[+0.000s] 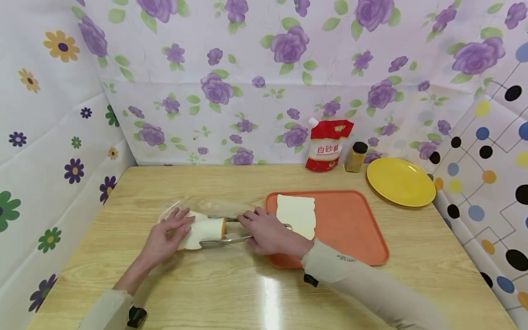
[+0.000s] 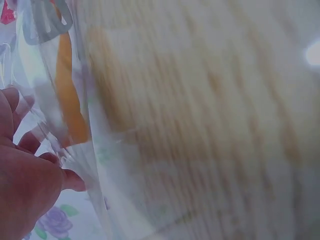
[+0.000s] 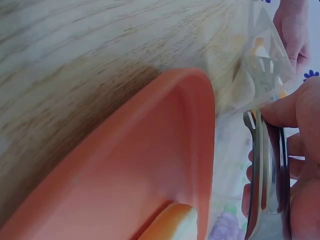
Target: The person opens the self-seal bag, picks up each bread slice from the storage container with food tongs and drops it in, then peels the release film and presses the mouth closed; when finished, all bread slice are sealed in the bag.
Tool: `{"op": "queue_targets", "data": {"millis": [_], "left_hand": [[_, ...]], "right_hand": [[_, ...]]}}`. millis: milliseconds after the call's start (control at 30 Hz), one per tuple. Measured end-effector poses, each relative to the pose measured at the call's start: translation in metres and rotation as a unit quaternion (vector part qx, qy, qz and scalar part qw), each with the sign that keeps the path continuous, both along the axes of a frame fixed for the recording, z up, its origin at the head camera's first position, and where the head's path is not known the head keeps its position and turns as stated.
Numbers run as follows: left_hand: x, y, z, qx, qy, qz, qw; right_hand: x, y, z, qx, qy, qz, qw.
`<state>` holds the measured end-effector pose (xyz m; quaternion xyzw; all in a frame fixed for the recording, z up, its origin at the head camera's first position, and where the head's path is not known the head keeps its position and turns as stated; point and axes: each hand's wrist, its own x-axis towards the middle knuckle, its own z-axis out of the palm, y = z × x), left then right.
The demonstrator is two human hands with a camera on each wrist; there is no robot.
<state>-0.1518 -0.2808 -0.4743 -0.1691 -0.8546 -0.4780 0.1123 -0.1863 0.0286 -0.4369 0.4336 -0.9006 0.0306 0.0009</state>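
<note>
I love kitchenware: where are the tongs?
Head view: the right hand grips the tongs at the left edge of the orange tray, tips beside bagged bread.

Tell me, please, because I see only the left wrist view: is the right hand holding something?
Observer: Yes, the right hand grips metal tongs.
Operator: Thank you. What is close to this hand, outside of my picture?
Observer: An orange tray, and what looks like a slice of bread lies in its left part, as the head camera sees it.
Operator: Understood. And what is farther to the right?
Observer: A yellow plate, to the right of the tray and farther back in the head view.
</note>
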Motion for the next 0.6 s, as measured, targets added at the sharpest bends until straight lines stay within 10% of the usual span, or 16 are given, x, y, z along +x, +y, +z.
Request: {"op": "queue_targets", "data": {"millis": [600], "left_hand": [[0.0031, -0.0028, -0.0002, -0.007, 0.016, 0.027, 0.9995]], "right_hand": [[-0.0013, -0.0044, 0.0067, 0.004, -0.022, 0.009, 0.9997]]}}
